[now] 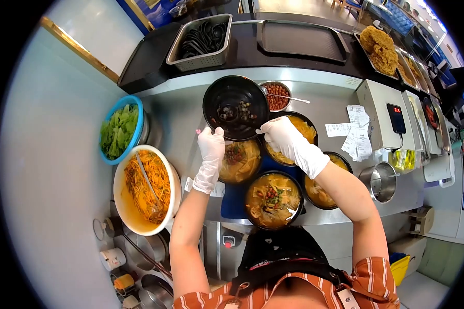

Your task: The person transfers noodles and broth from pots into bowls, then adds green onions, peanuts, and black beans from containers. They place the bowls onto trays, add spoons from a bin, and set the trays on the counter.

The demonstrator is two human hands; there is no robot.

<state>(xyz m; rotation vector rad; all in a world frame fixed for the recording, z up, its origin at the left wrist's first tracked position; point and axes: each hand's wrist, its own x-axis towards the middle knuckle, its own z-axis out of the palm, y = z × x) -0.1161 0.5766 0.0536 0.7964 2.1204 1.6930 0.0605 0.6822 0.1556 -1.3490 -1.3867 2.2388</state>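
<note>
A black bowl (pixel 232 92) with small dark bits in its bottom is gripped by its near rim in both hands. My left hand (pixel 211 149), in a white glove, has its fingers closed on the rim's left part. On the right part of the rim, my gloved right hand (pixel 286 136) is also closed. Just below the held bowl stands a bowl of soup (pixel 239 166) topped with peanuts. Nearest to me is another soup bowl (pixel 274 200) with peanuts and greens. Two more soup bowls stand at the right, partly hidden by my right hand and forearm.
Left are a blue basket (pixel 141 126) of leafy greens and a white tub (pixel 119 198) of shredded carrot with tongs. A peanut bowl (pixel 277 97) holds a spoon. Receipts (pixel 358 134) and a metal pot (pixel 379 180) lie right. A spoon bin (pixel 201 62) and tray (pixel 301 41) sit behind.
</note>
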